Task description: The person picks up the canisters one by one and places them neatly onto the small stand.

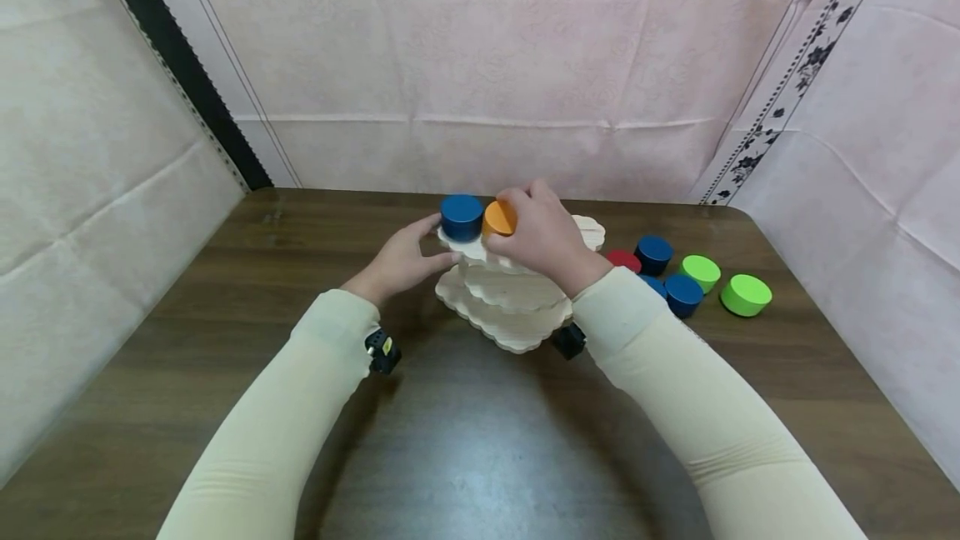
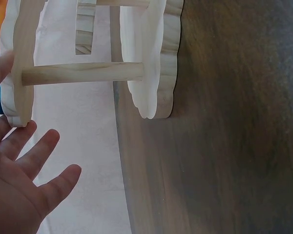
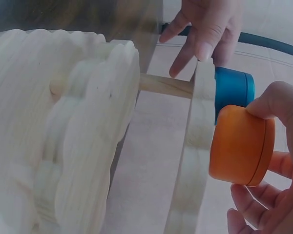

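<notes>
A pale wooden tiered stand [image 1: 506, 319] with scalloped shelves on round pegs stands toward the back of the table. On its top shelf [image 3: 198, 131] sits a round blue tin [image 1: 461, 219]. Right beside it my right hand [image 1: 551, 232] grips a round orange tin [image 3: 238, 145] between thumb and fingers, its base at the shelf surface. My left hand [image 1: 408, 265] is at the left end of that shelf, fingers spread and fairly straight, fingertips right at the scalloped edge in the left wrist view. The blue tin is partly hidden behind the orange one in the right wrist view.
Right of the stand, a red tin [image 1: 623, 260], several blue tins [image 1: 683, 297] and two green tins [image 1: 746, 296] rest on the brown wooden table [image 1: 450, 457]. Pale cloth [image 1: 487, 65] hangs behind the table and along both sides.
</notes>
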Demonstrator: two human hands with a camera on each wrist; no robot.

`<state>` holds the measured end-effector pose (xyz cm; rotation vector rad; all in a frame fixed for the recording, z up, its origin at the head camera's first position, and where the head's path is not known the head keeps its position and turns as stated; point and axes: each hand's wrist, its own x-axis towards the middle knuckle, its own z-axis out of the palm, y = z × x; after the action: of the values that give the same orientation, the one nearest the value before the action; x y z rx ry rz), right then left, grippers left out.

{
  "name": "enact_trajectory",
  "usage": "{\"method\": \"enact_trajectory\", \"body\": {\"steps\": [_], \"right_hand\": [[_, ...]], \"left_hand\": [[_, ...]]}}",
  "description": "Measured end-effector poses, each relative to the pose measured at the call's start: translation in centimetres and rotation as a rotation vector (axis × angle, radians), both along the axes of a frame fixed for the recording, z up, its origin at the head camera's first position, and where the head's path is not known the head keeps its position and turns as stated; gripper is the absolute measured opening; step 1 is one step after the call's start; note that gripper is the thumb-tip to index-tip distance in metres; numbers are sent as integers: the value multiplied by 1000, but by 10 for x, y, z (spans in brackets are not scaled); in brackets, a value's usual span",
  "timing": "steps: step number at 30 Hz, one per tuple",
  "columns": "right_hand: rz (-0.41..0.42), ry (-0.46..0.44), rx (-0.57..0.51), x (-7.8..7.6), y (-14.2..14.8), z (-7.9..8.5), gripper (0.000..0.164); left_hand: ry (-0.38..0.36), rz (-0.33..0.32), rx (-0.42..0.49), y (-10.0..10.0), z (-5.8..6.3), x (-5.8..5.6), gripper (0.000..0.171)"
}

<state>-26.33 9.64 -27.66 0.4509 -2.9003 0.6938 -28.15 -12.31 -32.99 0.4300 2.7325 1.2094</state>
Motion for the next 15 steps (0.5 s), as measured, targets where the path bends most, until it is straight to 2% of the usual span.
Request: {"method": "enact_trajectory", "body": {"steps": [15], "right_hand": [[2, -20, 26, -3, -6, -4, 61]], "left_hand": [[14, -5, -5, 0, 0, 1, 76]]}}
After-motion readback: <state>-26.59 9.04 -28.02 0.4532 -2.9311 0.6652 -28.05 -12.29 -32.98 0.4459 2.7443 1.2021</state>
